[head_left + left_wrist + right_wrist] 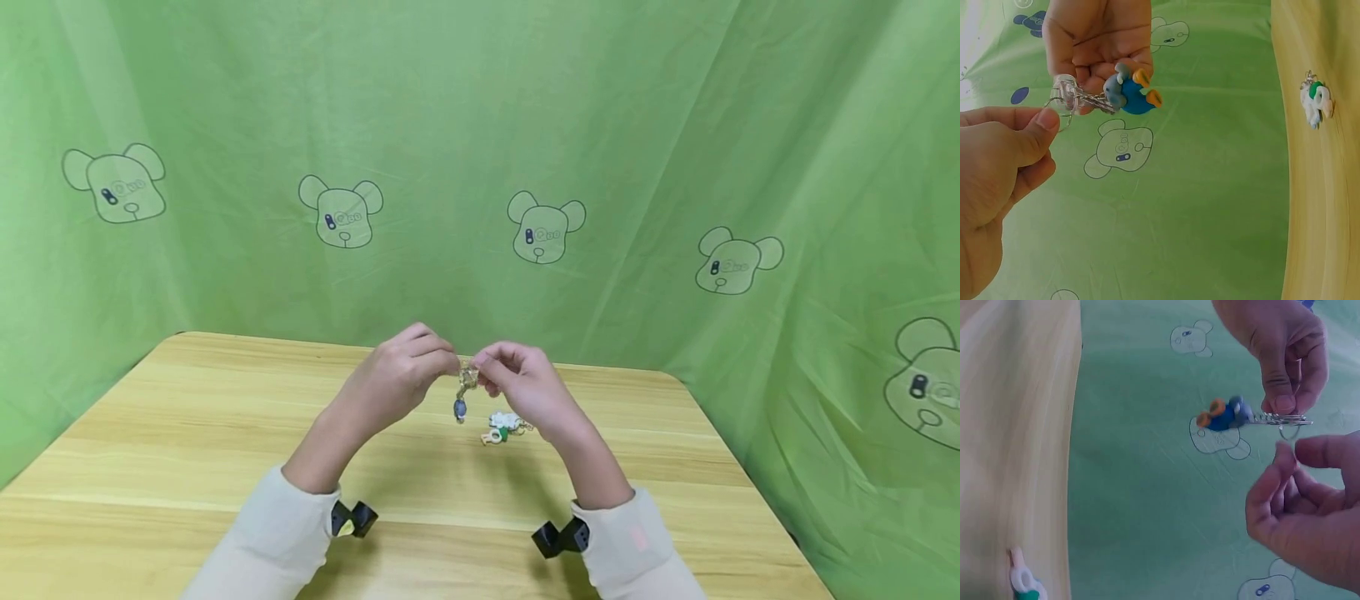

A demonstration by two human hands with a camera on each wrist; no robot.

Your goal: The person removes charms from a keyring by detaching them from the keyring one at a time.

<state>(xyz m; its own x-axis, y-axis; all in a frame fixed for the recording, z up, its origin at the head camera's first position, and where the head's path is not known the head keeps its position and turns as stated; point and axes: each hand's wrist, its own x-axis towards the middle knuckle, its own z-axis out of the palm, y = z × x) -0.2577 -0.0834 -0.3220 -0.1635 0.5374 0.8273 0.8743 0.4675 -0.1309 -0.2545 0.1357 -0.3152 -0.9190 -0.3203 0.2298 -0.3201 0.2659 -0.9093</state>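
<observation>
While I hold it in the air above the wooden table [187,433], the blue keychain [1127,94] hangs between my two hands: a small blue figure with a grey head and orange feet, on a short chain that ends in a metal key ring [1063,103]. My left hand [397,379] pinches the ring between thumb and forefinger, the other fingers curled in. My right hand [525,387] has its fingers bent and gathered close to the ring; the head and left-wrist views suggest it pinches the ring too, but the right-wrist view shows a slight gap at the fingertips, so I cannot tell whether it has hold.

Judged from this, the step in hand is working at the ring itself, with the charm dangling free below. The next move calls for a steady left pinch while the right fingertips take a fine grip on the thin wire.

Below the keychain and a little toward my right hand, a white-and-green keychain [504,427] lies on the table. Beyond the table, behind the keychain, hangs a green cloth backdrop [675,125] printed with cartoon bear heads [546,227]. Small marks sit on the bear faces, but no writing or brand can be read.
</observation>
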